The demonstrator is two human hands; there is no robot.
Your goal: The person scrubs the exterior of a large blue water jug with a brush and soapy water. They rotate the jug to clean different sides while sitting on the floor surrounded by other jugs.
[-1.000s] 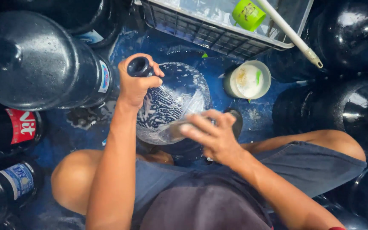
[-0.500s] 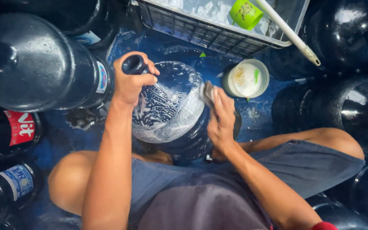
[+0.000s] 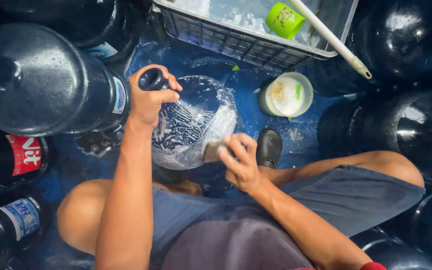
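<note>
Seated view from above: my right hand (image 3: 241,162) is clamped on a small scrubbing pad (image 3: 212,151), pressed against the soapy side of a large dark-blue water jug (image 3: 196,120) lying tilted between my knees. My left hand (image 3: 148,100) is wrapped tight around the jug's neck (image 3: 152,79). Beyond, a white bowl of soap (image 3: 286,95) sits on the blue floor (image 3: 246,85), then a grey crate (image 3: 246,42) holding a green cup (image 3: 284,20). Other dark jugs (image 3: 36,80) surround me.
</note>
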